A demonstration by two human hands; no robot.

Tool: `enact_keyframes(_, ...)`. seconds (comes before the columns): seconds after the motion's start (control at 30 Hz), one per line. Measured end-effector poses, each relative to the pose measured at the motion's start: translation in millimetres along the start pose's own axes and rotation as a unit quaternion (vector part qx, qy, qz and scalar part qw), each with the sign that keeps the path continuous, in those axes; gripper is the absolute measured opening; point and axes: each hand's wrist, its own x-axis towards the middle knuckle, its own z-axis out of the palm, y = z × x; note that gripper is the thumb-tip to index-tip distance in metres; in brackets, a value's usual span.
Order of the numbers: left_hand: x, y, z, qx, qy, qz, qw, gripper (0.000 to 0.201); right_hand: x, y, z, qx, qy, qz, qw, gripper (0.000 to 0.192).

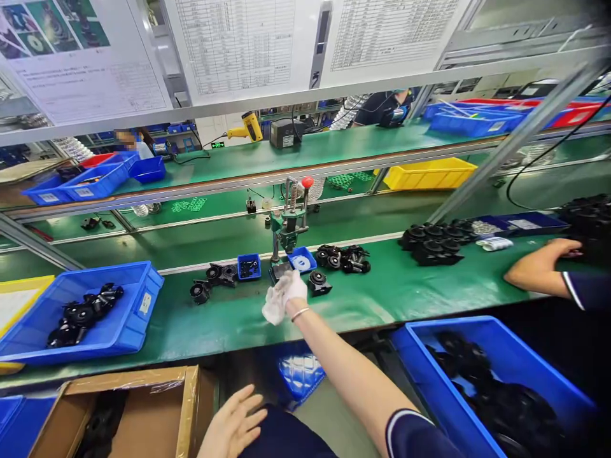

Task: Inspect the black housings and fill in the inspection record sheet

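Note:
My right hand (287,290) wears a thin white glove and reaches across the green bench to the foot of a small green hand press (289,230) with a red knob. Its fingers lie on a dark plate (277,271) at the press base; whether they grip anything is hidden by the loose glove. A black round part (318,284) sits just right of that hand. Two small blue trays (249,266) (302,260) flank the press. My left hand (233,425) is bare, fingers spread, low near my lap and holding nothing.
More black parts (344,258) lie behind the press and to its left (210,283). A blue bin (143,286) with black parts stands left, another blue bin (482,326) below the bench edge right, a cardboard box (128,381) lower left. A co-worker's arm (539,270) rests far right.

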Motion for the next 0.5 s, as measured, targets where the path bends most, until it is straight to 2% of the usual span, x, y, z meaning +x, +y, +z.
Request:
enact_keyframes(0.07,6.2,-1.7,-25.6,-0.016,0.044,-0.036,0.998,0.02,21.0,-15.1,9.2,-0.046,-0.013,-0.057,0.997,0.039)
enact_keyframes(0.13,14.0,1.6,-46.8,-0.045,0.084,-0.038,0.995,0.02,34.3,-12.7,18.8,-0.117,-0.044,-0.106,0.986,0.034)
enact_keyframes(0.23,23.4,13.4,-62.1,-0.095,0.122,-0.017,0.988,0.027,35.3,13.8,22.9,-0.255,-0.126,-0.163,0.945,0.026)
enact_keyframes(0.3,29.5,28.6,-61.4,-0.121,0.134,-0.001,0.984,0.028,22.1,39.5,19.7,-0.339,-0.207,-0.196,0.897,0.026)
enact_keyframes(0.4,47.8,66.4,-50.2,-0.144,0.106,0.031,0.983,0.034,-10.1,82.1,18.6,-0.415,-0.366,-0.223,0.802,0.036)
enact_keyframes(0.43,57.9,82.2,-45.8,-0.149,0.083,0.042,0.984,0.041,-20.6,96.1,21.6,-0.442,-0.43,-0.239,0.75,0.039)
enact_keyframes(0.5,83.2,115.3,-39.0,-0.154,0.054,0.055,0.985,0.05,-35.6,120.8,33.4,-0.517,-0.53,-0.301,0.601,0.04)
